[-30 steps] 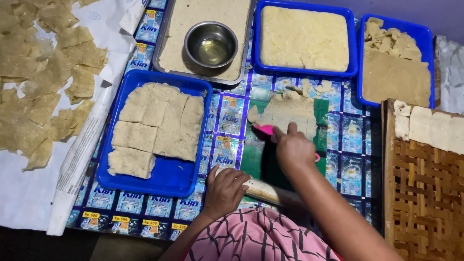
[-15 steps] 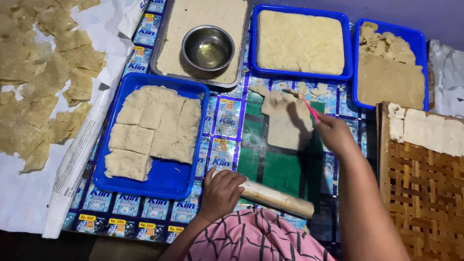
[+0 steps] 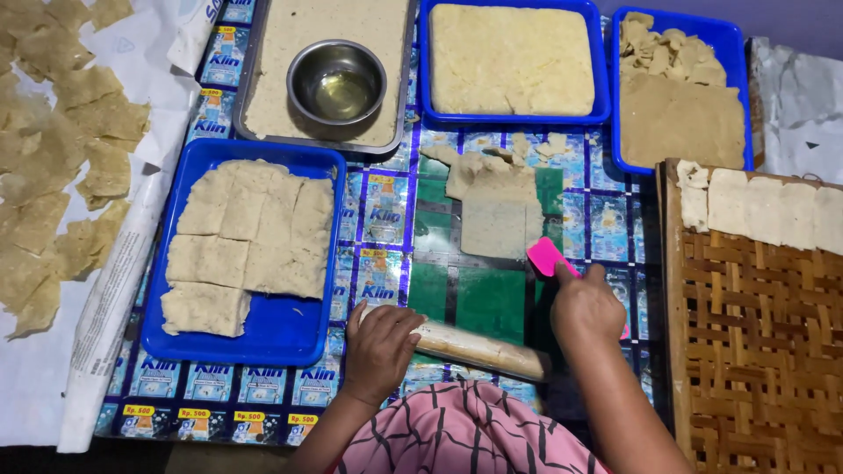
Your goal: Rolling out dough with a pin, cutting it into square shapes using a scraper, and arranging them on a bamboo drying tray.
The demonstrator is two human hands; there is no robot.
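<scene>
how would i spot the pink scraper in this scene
Start at the green cutting mat in the middle of the table. At its right edge, the right hand holds a scraper, the only bright pink thing among blue trays and pale dough.

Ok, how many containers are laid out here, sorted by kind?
Blue plastic trays: 3, namely the near tray of cut dough squares, the far tray of smooth dough and the right tray of dough scraps.
Metal tray: 1
Metal bowl: 1
Woven bamboo tray: 1
Total: 6
</scene>
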